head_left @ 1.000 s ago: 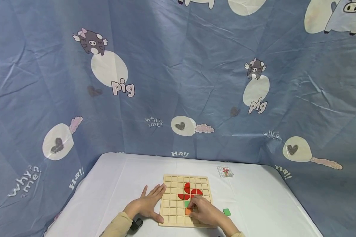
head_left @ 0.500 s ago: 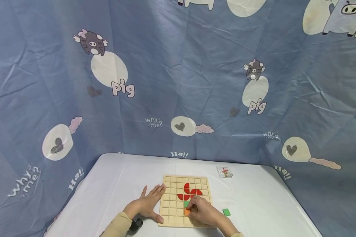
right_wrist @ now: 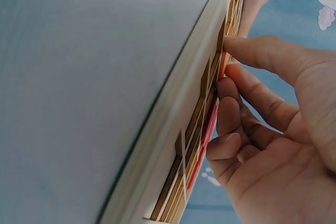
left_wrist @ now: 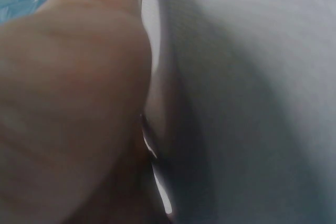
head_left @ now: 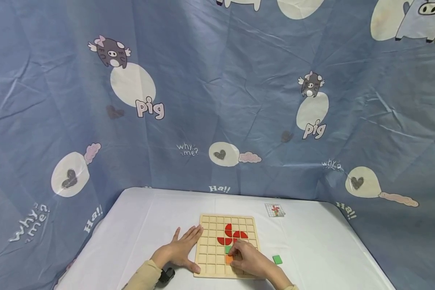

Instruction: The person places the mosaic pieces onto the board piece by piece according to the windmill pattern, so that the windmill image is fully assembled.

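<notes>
On the white table lies a wooden grid board (head_left: 211,226). Red quarter-round pieces (head_left: 224,241) sit in its cells, with a green square tile (head_left: 228,249) below them. Under that is an orange square tile (head_left: 228,259). My right hand (head_left: 249,257) has thumb and index finger on the orange tile, pinching it at its cell; the other fingers are curled and cover part of the board. The right wrist view shows both fingertips at the orange edge (right_wrist: 223,64). My left hand (head_left: 183,247) rests with spread fingers along the board's left edge.
A loose green square tile (head_left: 277,259) lies on the table right of the board. Farther back is a small pattern card (head_left: 275,210) with a printed grid. Blue pig-print cloth (head_left: 188,121) surrounds the table's back and sides.
</notes>
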`<action>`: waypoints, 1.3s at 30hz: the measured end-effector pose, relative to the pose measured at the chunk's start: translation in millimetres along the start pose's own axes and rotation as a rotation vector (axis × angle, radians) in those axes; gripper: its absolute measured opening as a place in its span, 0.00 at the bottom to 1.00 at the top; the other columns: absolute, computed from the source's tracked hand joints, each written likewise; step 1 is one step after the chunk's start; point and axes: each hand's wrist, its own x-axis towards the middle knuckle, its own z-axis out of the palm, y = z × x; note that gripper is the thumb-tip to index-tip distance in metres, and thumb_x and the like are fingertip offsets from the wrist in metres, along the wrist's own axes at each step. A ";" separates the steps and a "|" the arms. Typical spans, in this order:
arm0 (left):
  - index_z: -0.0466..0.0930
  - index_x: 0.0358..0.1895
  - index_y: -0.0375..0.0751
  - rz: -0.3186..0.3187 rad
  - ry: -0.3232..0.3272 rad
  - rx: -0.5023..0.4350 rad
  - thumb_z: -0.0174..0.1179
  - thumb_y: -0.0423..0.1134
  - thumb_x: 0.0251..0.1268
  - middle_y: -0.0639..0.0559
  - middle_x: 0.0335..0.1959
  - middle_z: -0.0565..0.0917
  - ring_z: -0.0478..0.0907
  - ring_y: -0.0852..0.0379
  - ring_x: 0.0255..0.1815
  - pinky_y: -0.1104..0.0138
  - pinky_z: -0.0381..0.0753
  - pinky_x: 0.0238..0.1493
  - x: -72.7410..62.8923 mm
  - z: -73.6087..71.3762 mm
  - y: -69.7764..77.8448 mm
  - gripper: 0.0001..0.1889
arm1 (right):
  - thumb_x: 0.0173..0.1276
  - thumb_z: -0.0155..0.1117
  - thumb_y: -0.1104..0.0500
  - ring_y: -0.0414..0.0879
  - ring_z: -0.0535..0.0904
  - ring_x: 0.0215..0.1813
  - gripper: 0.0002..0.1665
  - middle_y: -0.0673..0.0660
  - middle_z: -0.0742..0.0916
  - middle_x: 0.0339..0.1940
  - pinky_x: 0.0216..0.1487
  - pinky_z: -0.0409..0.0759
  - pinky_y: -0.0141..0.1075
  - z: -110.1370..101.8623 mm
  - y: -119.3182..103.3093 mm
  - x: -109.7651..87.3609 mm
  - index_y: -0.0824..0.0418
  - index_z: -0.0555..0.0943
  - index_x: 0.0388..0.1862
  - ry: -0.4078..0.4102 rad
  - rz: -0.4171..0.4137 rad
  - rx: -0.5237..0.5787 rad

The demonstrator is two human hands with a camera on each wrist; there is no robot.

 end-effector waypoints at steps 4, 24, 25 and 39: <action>0.39 0.78 0.40 -0.002 -0.005 -0.018 0.64 0.75 0.37 0.44 0.80 0.43 0.40 0.43 0.80 0.33 0.31 0.72 0.9 0.9 -2.3 0.69 | 0.59 0.72 0.54 0.34 0.74 0.37 0.12 0.42 0.81 0.35 0.37 0.76 0.25 -2.5 2.8 -1.1 0.50 0.81 0.40 -0.003 0.014 0.044; 0.39 0.78 0.40 -0.010 -0.005 -0.005 0.65 0.74 0.37 0.44 0.80 0.43 0.41 0.43 0.80 0.33 0.31 0.72 1.5 0.8 -0.6 0.68 | 0.53 0.76 0.47 0.44 0.73 0.44 0.28 0.51 0.80 0.44 0.41 0.74 0.31 -36.5 27.0 -32.9 0.56 0.75 0.47 0.074 0.030 0.062; 0.39 0.78 0.41 -0.012 -0.006 -0.008 0.65 0.74 0.37 0.44 0.80 0.43 0.41 0.43 0.80 0.33 0.31 0.72 1.7 1.0 -0.7 0.68 | 0.52 0.76 0.46 0.45 0.72 0.44 0.29 0.51 0.80 0.44 0.41 0.73 0.31 -37.9 29.3 -35.4 0.55 0.74 0.48 0.077 0.038 0.059; 0.39 0.78 0.40 -0.013 0.000 -0.006 0.65 0.74 0.37 0.44 0.80 0.43 0.41 0.43 0.80 0.33 0.31 0.72 1.8 2.4 -1.4 0.68 | 0.52 0.76 0.48 0.46 0.70 0.47 0.31 0.52 0.78 0.46 0.39 0.68 0.32 -63.8 66.4 -65.1 0.57 0.74 0.52 0.131 0.170 0.078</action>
